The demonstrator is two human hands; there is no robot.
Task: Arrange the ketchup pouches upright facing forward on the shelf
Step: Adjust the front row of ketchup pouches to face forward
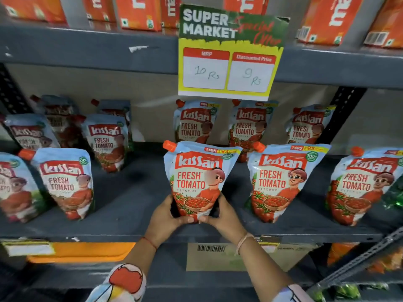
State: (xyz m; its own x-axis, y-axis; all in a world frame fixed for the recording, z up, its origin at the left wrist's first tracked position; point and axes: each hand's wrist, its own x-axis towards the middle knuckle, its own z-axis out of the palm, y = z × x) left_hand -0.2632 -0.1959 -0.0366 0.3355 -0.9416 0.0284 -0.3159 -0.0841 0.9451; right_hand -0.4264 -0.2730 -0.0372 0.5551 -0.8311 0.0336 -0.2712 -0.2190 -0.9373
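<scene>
A Kissan ketchup pouch (197,177) stands upright, label forward, at the front middle of the grey shelf (130,205). My left hand (168,214) grips its lower left side and my right hand (220,214) its lower right, thumbs meeting at its base. Two front-row pouches (281,182) (362,184) stand upright to the right, one (67,182) to the left. Behind, three pouches (194,123) (248,123) (307,125) stand along the back right, several more (106,140) at the back left.
A yellow price sign (226,57) hangs from the upper shelf edge, above the held pouch. Orange cartons (139,12) line the upper shelf. Below the shelf sit a cardboard box (218,256) and orange packs (80,251). A perforated upright (340,114) stands at the right.
</scene>
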